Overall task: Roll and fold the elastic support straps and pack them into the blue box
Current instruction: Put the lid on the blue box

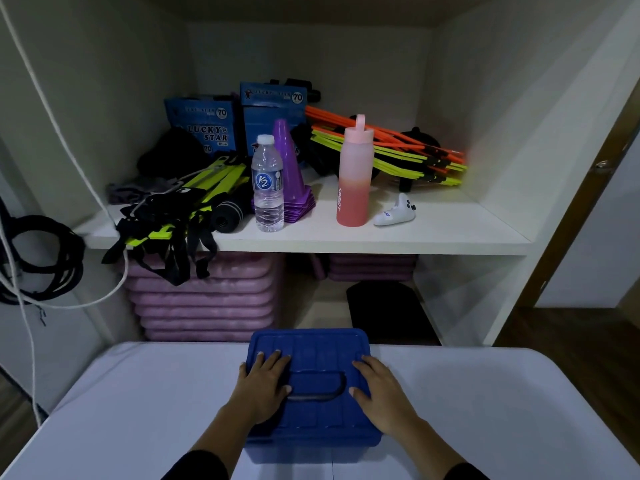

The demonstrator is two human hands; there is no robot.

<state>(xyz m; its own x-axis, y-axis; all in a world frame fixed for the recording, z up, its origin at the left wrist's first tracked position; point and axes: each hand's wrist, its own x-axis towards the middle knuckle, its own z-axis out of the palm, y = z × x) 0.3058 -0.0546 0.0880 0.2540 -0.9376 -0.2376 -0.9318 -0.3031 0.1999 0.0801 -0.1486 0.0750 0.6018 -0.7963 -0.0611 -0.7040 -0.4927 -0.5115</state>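
A blue plastic box (311, 348) with its lid on stands on the white table (138, 410) in front of me. My left hand (265, 386) lies flat on the left side of the lid, fingers spread. On the lid's right side rests my right hand (379, 393), also flat. A recessed handle (317, 386) sits between the two hands. Black straps (180, 244) mixed with yellow-green rungs hang over the front of the shelf at the left. No strap is in either hand.
The white shelf (381, 237) holds a clear water bottle (267, 185), purple cones (289, 168), a pink bottle (355, 178), blue cartons (204, 123) and orange and yellow rods (398, 147). Pink mats (207, 299) are stacked below. Black cords (41, 258) hang at the left.
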